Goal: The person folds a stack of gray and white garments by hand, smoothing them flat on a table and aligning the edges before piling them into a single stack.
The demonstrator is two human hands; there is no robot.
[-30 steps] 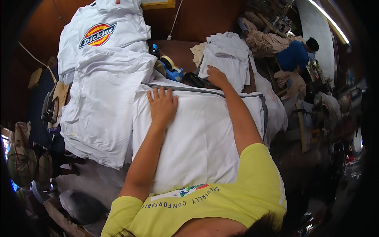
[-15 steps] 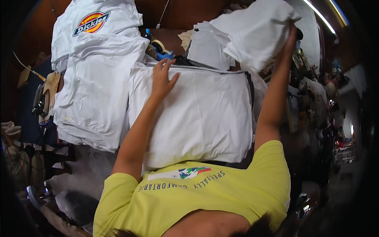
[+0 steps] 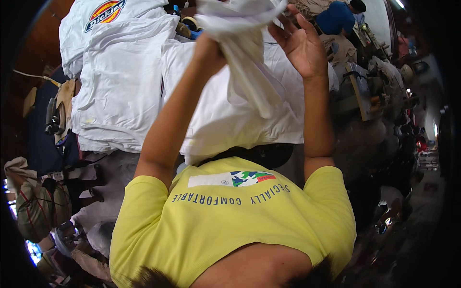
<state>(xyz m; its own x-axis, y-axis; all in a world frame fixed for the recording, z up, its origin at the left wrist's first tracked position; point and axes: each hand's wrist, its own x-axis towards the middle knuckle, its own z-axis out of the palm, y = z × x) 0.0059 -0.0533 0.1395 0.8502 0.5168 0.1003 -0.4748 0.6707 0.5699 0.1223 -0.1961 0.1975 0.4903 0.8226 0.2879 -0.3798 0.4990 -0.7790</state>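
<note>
A bunched white garment (image 3: pixel 247 53), smeared by motion, hangs in front of me with its lower end twisted over the white cloth stack (image 3: pixel 211 127). My left hand (image 3: pixel 210 55) is closed on its left side, the fingers partly behind the fabric. Right of the garment, my right hand (image 3: pixel 303 53) is open, palm showing and fingers apart. Its fingertips are near the garment's upper right edge; whether they touch it I cannot tell. On the left lies a pile of white shirts (image 3: pixel 120 91), and above that a white shirt with a colourful printed emblem (image 3: pixel 105 14).
Beyond the stack sits a tape roll (image 3: pixel 190 23) with blue parts beside it. At the far left a dark handled tool (image 3: pixel 52 116) rests on a tan board. A person in a blue top (image 3: pixel 333 18) is at the back right, near cluttered equipment (image 3: pixel 367 86).
The white garment has come from the upper right to the centre. My left hand has left the stack's top and closed on it. My right hand has let go and opened.
</note>
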